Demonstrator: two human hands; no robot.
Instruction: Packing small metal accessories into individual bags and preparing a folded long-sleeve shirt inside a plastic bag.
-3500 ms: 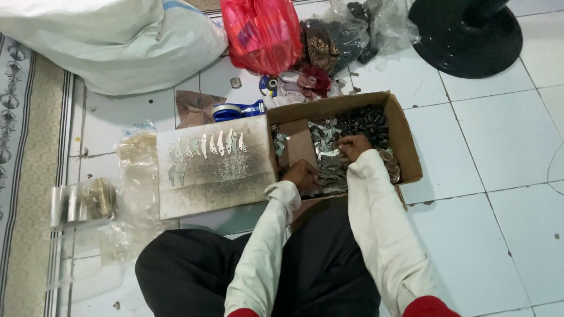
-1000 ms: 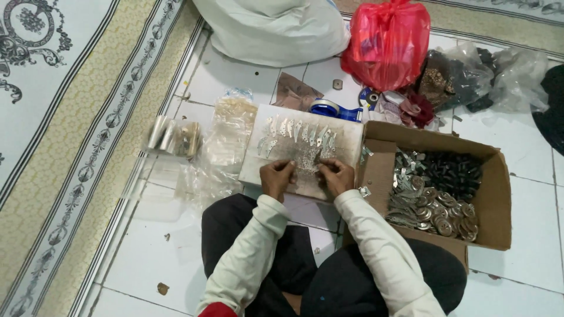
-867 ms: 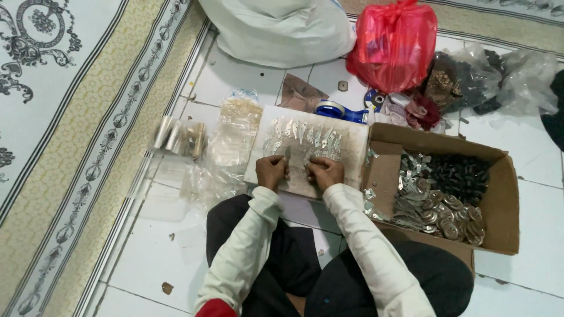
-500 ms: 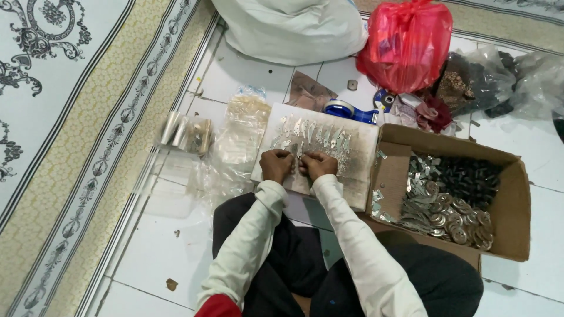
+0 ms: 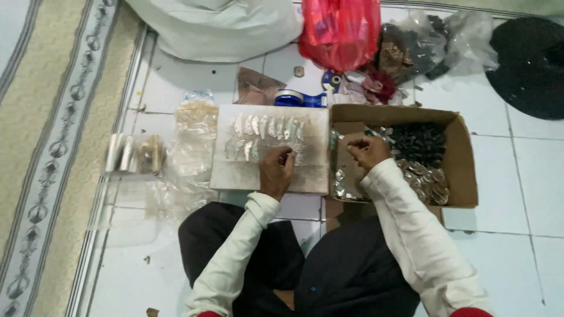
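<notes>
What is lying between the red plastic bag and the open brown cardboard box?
In the head view, a small heap lies between the red plastic bag and the open brown cardboard box: a round blue-and-white disc and crumpled dark red scraps.

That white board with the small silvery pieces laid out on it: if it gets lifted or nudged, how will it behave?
The white board looks flat and thin, so probably stiff and light. The silvery pieces seem to lie loose in rows; a tilt or push would likely slide them off. The left hand rests on its near edge, which may steady it.
</notes>
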